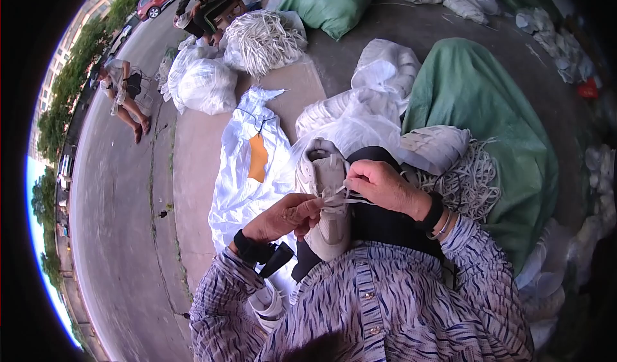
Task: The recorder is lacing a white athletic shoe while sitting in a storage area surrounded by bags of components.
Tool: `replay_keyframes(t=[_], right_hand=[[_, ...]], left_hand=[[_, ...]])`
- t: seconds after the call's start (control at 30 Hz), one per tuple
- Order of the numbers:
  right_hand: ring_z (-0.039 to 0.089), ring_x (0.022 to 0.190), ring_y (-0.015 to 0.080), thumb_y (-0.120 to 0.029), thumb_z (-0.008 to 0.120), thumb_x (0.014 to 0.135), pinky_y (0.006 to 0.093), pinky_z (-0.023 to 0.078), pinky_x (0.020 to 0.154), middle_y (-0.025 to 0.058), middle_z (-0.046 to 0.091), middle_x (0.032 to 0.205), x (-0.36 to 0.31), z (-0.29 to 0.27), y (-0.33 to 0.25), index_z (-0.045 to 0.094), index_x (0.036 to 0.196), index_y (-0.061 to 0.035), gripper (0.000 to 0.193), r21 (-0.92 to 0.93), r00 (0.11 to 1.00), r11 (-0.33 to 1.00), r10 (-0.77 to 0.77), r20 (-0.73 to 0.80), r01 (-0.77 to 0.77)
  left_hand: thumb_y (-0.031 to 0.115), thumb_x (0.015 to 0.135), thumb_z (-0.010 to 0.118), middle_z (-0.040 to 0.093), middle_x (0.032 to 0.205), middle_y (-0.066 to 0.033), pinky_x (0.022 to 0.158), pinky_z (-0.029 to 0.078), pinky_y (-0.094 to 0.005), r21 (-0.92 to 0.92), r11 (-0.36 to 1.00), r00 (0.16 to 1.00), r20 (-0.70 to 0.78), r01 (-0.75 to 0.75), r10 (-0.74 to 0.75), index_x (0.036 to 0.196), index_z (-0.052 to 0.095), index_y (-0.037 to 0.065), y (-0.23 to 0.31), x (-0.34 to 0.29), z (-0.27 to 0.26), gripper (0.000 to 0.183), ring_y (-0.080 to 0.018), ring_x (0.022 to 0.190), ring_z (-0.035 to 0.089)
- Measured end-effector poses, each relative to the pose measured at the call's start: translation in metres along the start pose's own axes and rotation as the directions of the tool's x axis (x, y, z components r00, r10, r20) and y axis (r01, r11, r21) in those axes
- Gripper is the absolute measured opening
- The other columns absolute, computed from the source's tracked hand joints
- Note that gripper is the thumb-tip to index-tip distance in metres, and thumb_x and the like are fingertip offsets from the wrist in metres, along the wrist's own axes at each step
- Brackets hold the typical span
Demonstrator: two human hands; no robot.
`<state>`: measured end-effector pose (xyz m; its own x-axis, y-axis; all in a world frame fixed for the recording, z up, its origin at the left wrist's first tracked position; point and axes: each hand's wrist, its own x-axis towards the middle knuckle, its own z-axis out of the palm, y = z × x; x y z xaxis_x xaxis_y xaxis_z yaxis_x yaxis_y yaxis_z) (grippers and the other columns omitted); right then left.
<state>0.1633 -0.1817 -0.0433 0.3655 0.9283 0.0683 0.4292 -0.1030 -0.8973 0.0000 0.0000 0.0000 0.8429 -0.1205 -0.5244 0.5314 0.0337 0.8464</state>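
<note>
A light beige sneaker (pixel 330 233) rests on my lap, its opening pointing away from me and its toe toward my body. White shoelace (pixel 339 199) ends stretch across the top of it, between my hands. My left hand (pixel 289 217) is closed at the left side of the shoe, pinching lace between thumb and fingers. From the right, my right hand (pixel 385 183) pinches the lace too, its thumb and forefinger together above the shoe. The exact crossing of the laces is too small to make out.
Tangled white laces (pixel 474 179) lie right of my lap, beside a large green sack (pixel 475 98). Clear bags of shoes (pixel 379 73) stand ahead. A white plastic sheet (pixel 234 169) spreads at the left. Another shoe (pixel 267 304) is by my left elbow. Two people sit farther off.
</note>
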Motion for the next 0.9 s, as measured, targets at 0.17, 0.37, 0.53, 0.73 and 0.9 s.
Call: replay_keyframes(t=[0.17, 0.37, 0.53, 0.73, 0.9], right_hand=[[0.057, 0.055, 0.0080, -0.020, 0.057, 0.089, 0.0210, 0.042, 0.044, 0.0023, 0.059, 0.065, 0.024, 0.028, -0.014, 0.058, 0.076, -0.0025, 0.021, 0.544, 0.993, 0.832, 0.117, 0.019, -0.109], [0.062, 0.052, 0.0125, -0.034, 0.053, 0.092, 0.0204, 0.044, 0.041, 0.0095, 0.063, 0.076, 0.018, 0.022, 0.007, 0.054, 0.073, -0.0072, 0.032, 0.906, 0.938, 0.290, 0.253, 0.238, -0.308], [0.045, 0.040, 0.0122, -0.032, 0.054, 0.092, 0.0238, 0.037, 0.036, 0.0041, 0.052, 0.062, -0.006, -0.012, 0.018, 0.047, 0.067, -0.0101, 0.034, 0.792, 0.879, 0.417, 0.373, 0.298, -0.446], [0.041, 0.042, 0.0091, -0.038, 0.056, 0.090, 0.0241, 0.033, 0.041, -0.0016, 0.045, 0.056, -0.103, -0.175, 0.119, 0.046, 0.061, -0.0160, 0.038, 0.960, 0.686, 0.235, 0.675, -0.272, 0.149], [0.049, 0.049, 0.0125, -0.034, 0.063, 0.085, 0.0268, 0.042, 0.047, 0.0017, 0.054, 0.064, -0.104, -0.141, 0.110, 0.053, 0.072, -0.0118, 0.028, 0.777, 0.486, 0.575, 0.771, -0.410, -0.256]], left_hand=[[0.041, 0.092, 0.052, 0.054, 0.064, 0.0010, 0.050, 0.046, -0.0195, -0.364, 0.908, 0.979, -0.096, -0.205, 0.182, 0.082, 0.059, 0.004, -0.002, 0.005, 0.007, 0.039, -0.0067, 0.045, 0.050], [0.032, 0.091, 0.056, 0.047, 0.063, 0.0055, 0.053, 0.040, -0.0223, -0.294, 0.803, 0.728, -0.644, -0.518, 0.234, 0.101, 0.063, 0.003, -0.033, 0.030, 0.004, 0.031, -0.0059, 0.053, 0.040], [0.033, 0.090, 0.056, 0.059, 0.095, -0.0003, 0.075, 0.045, -0.0282, -0.310, 0.640, 0.335, -0.938, -0.703, -0.086, 0.110, 0.061, 0.009, -0.051, 0.007, -0.070, 0.031, -0.0109, 0.078, 0.049], [0.038, 0.091, 0.053, 0.061, 0.102, -0.0017, 0.080, 0.047, -0.0306, -0.164, 0.666, -0.011, -0.968, -0.727, -0.251, 0.113, 0.060, 0.009, -0.146, -0.102, -0.191, 0.037, -0.0149, 0.086, 0.057], [0.030, 0.088, 0.059, 0.062, 0.107, -0.0115, 0.075, 0.049, -0.0329, 0.647, 0.675, 0.683, -0.672, 0.353, 0.286, 0.098, 0.066, 0.004, -0.117, -0.070, -0.118, 0.029, -0.0253, 0.091, 0.062]])
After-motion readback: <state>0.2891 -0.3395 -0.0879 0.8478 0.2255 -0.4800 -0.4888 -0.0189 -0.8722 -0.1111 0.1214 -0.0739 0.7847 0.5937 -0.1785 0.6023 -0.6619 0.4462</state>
